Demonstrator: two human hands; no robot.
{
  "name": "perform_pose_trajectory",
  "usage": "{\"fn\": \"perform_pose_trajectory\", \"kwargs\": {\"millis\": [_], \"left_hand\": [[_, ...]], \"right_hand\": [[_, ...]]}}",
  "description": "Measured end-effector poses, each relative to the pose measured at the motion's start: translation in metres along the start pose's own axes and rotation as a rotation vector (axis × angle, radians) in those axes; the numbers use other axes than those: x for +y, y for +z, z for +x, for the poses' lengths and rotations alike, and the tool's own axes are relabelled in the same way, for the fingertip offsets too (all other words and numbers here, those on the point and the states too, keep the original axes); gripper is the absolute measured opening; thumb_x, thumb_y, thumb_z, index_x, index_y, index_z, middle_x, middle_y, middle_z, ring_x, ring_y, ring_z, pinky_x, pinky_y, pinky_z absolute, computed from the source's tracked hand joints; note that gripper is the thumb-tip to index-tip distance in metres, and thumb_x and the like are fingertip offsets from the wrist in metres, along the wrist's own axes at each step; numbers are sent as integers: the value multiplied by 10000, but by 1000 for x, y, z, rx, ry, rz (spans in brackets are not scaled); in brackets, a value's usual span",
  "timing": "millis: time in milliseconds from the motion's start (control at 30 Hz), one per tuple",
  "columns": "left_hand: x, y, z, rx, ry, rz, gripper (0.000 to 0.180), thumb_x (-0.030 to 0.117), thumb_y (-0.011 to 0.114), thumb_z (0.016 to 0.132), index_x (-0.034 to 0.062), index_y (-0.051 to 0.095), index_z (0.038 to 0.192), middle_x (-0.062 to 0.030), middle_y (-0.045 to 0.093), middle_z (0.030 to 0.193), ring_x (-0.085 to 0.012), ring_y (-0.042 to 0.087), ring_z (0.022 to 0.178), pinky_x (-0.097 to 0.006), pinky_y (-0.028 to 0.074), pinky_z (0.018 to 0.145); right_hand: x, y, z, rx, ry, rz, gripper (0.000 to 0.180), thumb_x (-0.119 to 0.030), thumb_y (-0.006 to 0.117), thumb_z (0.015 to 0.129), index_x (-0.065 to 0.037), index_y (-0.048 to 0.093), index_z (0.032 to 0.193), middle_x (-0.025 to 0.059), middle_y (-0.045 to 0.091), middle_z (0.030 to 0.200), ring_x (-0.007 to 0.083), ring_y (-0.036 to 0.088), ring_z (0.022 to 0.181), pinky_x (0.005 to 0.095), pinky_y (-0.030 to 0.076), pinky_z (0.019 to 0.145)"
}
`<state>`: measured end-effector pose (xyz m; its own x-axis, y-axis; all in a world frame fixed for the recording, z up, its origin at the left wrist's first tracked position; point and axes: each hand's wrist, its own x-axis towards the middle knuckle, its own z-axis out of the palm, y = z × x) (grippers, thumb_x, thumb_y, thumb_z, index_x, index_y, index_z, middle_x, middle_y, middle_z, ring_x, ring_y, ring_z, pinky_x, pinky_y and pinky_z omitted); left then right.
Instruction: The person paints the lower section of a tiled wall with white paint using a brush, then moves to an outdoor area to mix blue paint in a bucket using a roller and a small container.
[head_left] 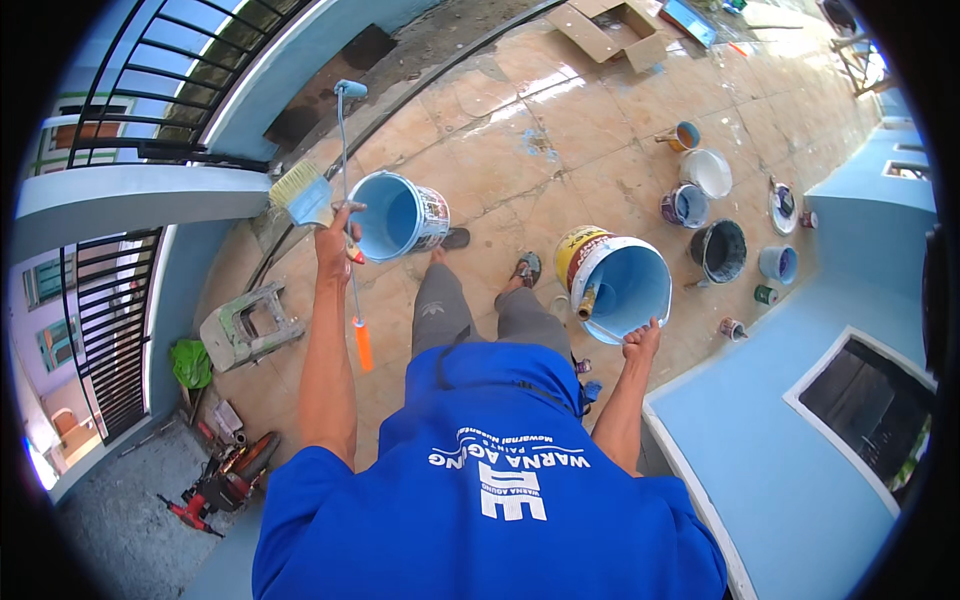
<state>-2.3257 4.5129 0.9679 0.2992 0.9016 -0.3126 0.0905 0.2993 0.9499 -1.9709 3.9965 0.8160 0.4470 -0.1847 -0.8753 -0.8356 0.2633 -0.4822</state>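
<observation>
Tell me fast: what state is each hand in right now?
Left hand: closed, holding a paintbrush and a paint roller.
Right hand: closed, holding a yellow-and-white bucket.

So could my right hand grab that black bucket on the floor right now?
Probably not: your right hand is busy holding the big bucket, and the black bucket stands apart, farther out.

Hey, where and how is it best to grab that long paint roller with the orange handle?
Grip the paint roller by its orange handle, probably from the wearer's side: that thick, straight end points toward the body, clear of the left hand, while the light-blue roller head is at the far end.
</observation>
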Motion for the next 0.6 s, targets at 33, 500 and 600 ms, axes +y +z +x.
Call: {"fn": "perform_pose_trajectory", "kwargs": {"millis": [33,500,600], "left_hand": [[2,1,1,9,7,-16,157,140,560,981,16,637,1039,-103,708,961,-94,523,579,-219,380,496],[32,0,49,38,105,-33,114,104,555,981,19,620,1018,-111,714,948,-102,540,612,-233,388,503],[28,7,72,36,132,-85,108,116,591,957,28,638,997,-83,718,929,-79,503,589,-222,362,508]], "right_hand": [[-1,4,2,-6,0,-3,344,-376,572,952,-137,387,786,-57,232,589,87,197,390,261,143,368],[19,-6,25,151,-16,-74,324,-434,548,932,-118,504,876,-29,331,640,100,278,453,275,201,426],[40,-28,26,202,-8,-26,336,-410,567,923,-161,426,747,-41,270,571,105,266,429,280,199,414]]}}
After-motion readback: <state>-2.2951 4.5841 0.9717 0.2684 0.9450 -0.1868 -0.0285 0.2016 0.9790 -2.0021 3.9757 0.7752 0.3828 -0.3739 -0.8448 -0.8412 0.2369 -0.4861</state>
